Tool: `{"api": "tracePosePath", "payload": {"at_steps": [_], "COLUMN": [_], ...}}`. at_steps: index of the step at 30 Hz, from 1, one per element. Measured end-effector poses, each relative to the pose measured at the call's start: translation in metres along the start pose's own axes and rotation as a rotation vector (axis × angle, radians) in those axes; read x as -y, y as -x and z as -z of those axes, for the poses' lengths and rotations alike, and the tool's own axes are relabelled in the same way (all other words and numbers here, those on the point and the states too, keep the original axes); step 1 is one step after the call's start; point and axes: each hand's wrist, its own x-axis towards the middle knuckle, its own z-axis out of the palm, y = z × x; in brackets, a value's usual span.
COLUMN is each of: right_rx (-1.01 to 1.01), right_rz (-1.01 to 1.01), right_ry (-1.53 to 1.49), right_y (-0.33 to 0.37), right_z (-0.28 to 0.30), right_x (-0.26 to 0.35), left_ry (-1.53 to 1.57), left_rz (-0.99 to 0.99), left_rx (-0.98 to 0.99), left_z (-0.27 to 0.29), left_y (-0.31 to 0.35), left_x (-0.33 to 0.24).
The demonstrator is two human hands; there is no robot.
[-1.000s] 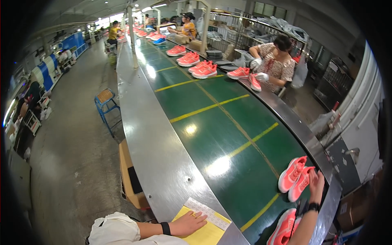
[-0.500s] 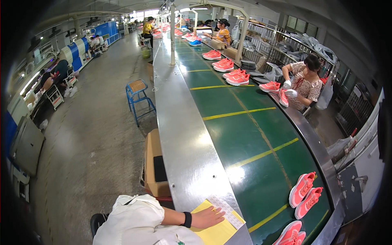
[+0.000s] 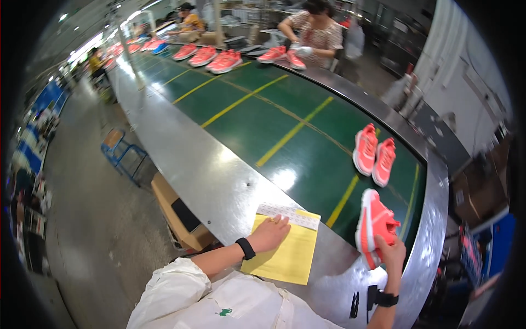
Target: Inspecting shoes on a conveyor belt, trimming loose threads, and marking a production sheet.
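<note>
Head view. Workshop with a grey floor (image 3: 104,236) running along the left.
Surface (image 3: 203,175): bare metal, long, its outer edge facing the floor and its inner edge bordering the belt.
Belt (image 3: 235,129): green, yellow cross-lines; a long stretch of it lies between the pair and the far shoes.
Rim (image 3: 435,192): metal, curving round the belt's right side and near corner.
Left hand (image 3: 268,233): one, laid flat, palm down, on the sheet, fingers extended toward its strip.
Sheet (image 3: 285,257): yellow, on the surface, one corner near the belt edge.
Strip (image 3: 298,219): white, printed, across the sheet's far end.
Right hand (image 3: 392,252): one, thumb and fingers pinching the shoe at its rear part.
Shoe (image 3: 374,222): coral, white sole, toe pointing away, over the near end of the belt; contact with the belt cannot be told, nor whether a second shoe lies behind.
Pair (image 3: 375,154): coral, side by side on the belt, just beyond the shoe, near the right edge.
Far shoes (image 3: 223,61): coral, in a row on the belt.
Co-worker (image 3: 323,33): beyond the rim, white-gloved, handling a coral shoe.
Stool (image 3: 119,148): blue legs, beside the surface, on the floor.
Carton (image 3: 164,192): brown, against the surface's outer edge.
</note>
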Motion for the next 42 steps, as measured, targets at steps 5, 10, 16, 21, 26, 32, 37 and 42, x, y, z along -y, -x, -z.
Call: {"api": "tracePosePath", "payload": {"at_steps": [5,10,16,21,26,32,37,42], "right_rx": [-0.204,0.066,0.064,0.073,0.057,0.126,0.148,-0.037], "right_rz": [0.358,0.456,0.461,-0.064,-0.062,-0.209,-0.227,0.094], "right_ry": [0.146,0.206,-0.035,-0.295,-0.232,-0.368,-0.426,-0.27], "right_y": [0.102,0.152,0.153,0.158,0.15,0.143,0.15,0.172], "right_z": [-0.038,-0.087,-0.085,-0.05,-0.051,-0.092,-0.099,-0.107], "right_x": [0.046,0.064,0.073,0.036,0.03,0.021,0.017,0.006], "left_ry": [0.024,-0.025,0.096,0.895,1.015,0.968,0.84,0.836], "left_rz": [-0.032,-0.055,-0.029,0.238,0.175,0.363,0.266,0.198], "left_rx": [0.015,-0.017,-0.07,-0.058,-0.018,-0.017,-0.027,-0.071], "left_z": [-0.003,0.008,0.014,0.058,0.079,0.045,0.039,0.045], "left_y": [-0.011,-0.013,-0.02,-0.016,-0.015,-0.018,-0.011,0.004], "left_x": [0.011,0.028,0.032,-0.008,-0.051,-0.061,-0.069,-0.073]}}
